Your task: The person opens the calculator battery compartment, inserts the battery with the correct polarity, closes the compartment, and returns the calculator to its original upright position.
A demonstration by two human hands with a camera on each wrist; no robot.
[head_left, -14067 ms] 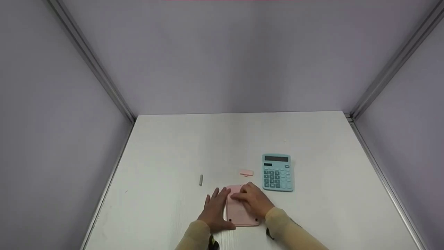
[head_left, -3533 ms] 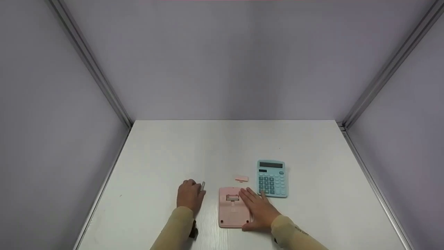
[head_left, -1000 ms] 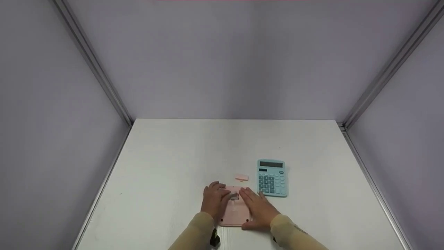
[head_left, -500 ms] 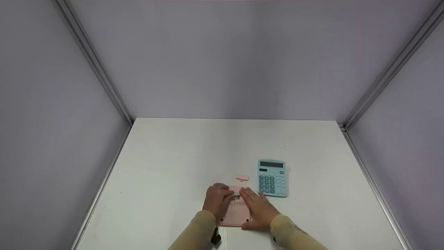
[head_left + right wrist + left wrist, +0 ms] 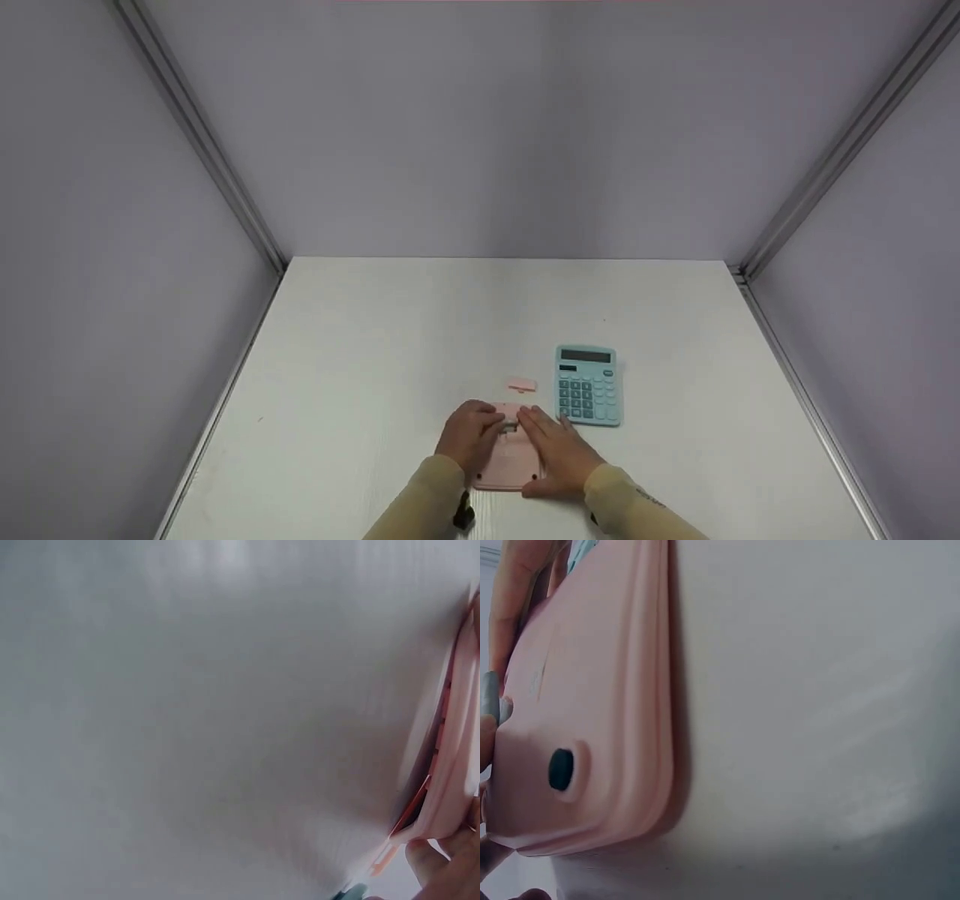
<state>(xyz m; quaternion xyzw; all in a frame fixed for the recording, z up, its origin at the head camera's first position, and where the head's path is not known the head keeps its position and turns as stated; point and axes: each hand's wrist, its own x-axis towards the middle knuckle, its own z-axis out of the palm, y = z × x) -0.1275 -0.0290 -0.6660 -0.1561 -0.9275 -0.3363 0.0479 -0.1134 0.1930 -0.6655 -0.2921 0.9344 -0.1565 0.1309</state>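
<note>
A pink calculator (image 5: 510, 465) lies back side up on the white table, its small battery compartment uncovered near the top. My left hand (image 5: 466, 433) pinches a grey battery (image 5: 490, 696) at this compartment; fingertips partly hide it in the head view. Along the calculator's right side rests my right hand (image 5: 559, 454), with straight fingers on the back and the thumb by the lower edge. Just beyond the calculator's top edge is the small pink battery cover (image 5: 522, 384).
A light blue calculator (image 5: 588, 386) lies face up to the right, close to my right fingertips. Grey panels (image 5: 525, 135) wall in the white table (image 5: 360, 330) at the back and both sides.
My left hand picked up the battery from the table left of the pink calculator and brought it to the compartment. Over the last half second hardly anything moves; my right hand stays put.
</note>
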